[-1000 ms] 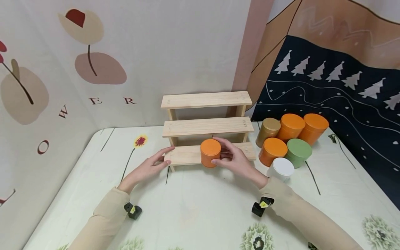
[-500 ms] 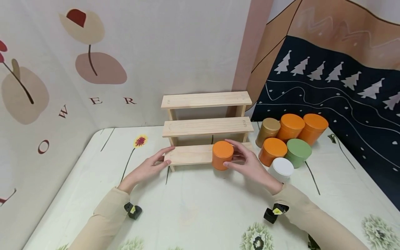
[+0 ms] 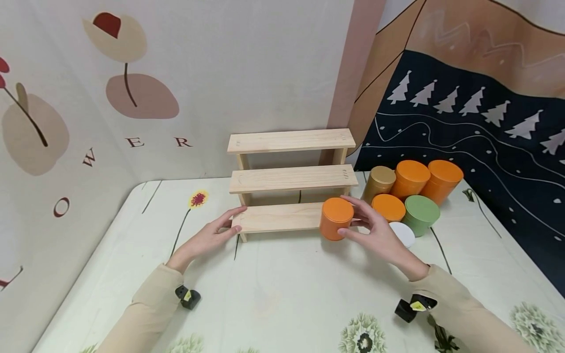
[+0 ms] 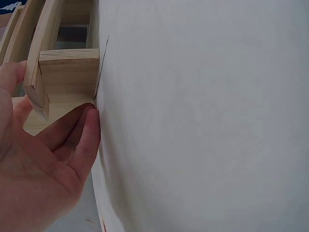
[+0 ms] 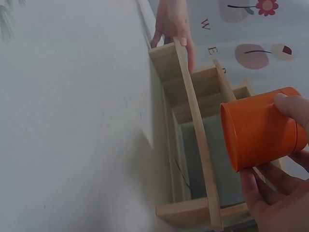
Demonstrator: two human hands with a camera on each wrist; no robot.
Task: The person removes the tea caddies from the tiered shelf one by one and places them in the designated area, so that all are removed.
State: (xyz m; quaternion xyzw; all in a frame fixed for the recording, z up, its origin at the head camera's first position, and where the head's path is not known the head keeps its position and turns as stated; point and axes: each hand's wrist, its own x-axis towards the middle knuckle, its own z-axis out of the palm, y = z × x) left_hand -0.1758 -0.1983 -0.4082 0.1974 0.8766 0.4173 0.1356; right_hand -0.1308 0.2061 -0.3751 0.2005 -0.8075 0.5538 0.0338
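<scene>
My right hand (image 3: 377, 235) holds an orange tin (image 3: 336, 219) upright, thumb in front and fingers behind. In the right wrist view the orange tin (image 5: 260, 128) is lifted off the board. It hangs over the right part of the lowest step (image 3: 282, 217) of a three-step wooden stand (image 3: 293, 179). At that step's left end, my left hand (image 3: 212, 239) grips the board between thumb and forefinger. The left wrist view has the hand (image 4: 48, 164) at the end of the wooden board (image 4: 36, 72), the other fingers bent below it.
Right of the stand several tins are grouped: a gold tin (image 3: 378, 182), orange tins (image 3: 412, 176), a green tin (image 3: 421, 213) and a white tin (image 3: 403, 234), partly hidden by my right hand. A printed cloth (image 3: 273, 294) covers the table. Printed fabric (image 3: 247, 63) hangs behind the stand.
My right hand has carried the orange tin rightward along the lowest step, from near its middle to its right part. My left hand stays at the step's left end.
</scene>
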